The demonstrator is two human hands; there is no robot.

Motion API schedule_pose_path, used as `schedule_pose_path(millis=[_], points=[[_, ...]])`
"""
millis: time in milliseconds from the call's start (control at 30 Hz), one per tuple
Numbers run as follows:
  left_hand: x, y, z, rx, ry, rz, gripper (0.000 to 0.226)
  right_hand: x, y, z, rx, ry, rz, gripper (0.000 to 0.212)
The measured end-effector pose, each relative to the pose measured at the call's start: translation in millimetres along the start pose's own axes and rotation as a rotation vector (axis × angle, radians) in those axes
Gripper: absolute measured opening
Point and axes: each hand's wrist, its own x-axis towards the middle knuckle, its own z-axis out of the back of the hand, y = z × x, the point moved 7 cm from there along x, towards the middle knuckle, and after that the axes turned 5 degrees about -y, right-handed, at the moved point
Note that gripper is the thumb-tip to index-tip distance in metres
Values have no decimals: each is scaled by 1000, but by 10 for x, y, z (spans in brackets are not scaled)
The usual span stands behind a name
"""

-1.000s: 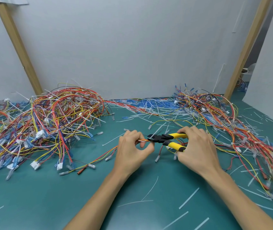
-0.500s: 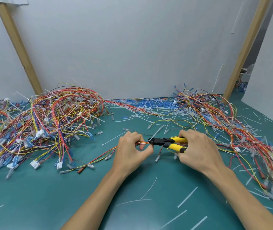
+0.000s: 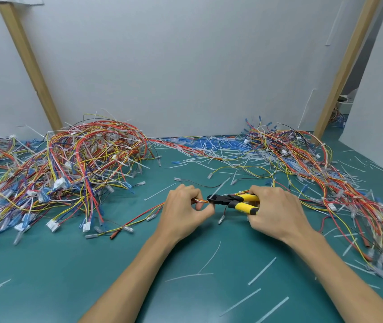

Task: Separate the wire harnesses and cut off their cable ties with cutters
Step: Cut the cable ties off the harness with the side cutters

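Pinching a harness (image 3: 201,201), left hand (image 3: 182,212) faces right hand (image 3: 277,212) gripping the cutters (image 3: 231,200).

The cutters (image 3: 233,200) have black jaws and yellow handles. They are held almost level in the right hand (image 3: 276,210), with the tips touching a thin harness (image 3: 201,201) of red, yellow and orange wires, pinched by the left hand (image 3: 183,210). Left of the cutters lies a big heap of tied harnesses (image 3: 69,169), right of them a looser heap (image 3: 325,173). White cut cable ties (image 3: 211,259) are scattered around the cutters.
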Motion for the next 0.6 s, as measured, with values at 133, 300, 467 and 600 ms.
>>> schedule_pose_path(millis=[133,300,467,600], points=[[-4,9,-20,9,14,-2,40,2,14,-32,25,20,17,20],[3,9,-18,-1,13,6,38,-6,34,-45,0,2,23,16],[4,7,-14,-18,12,21,40,-1,28,-64,1,5,16,16],[2,10,-22,-26,17,32,40,-2,22,-82,25,14,21,13]])
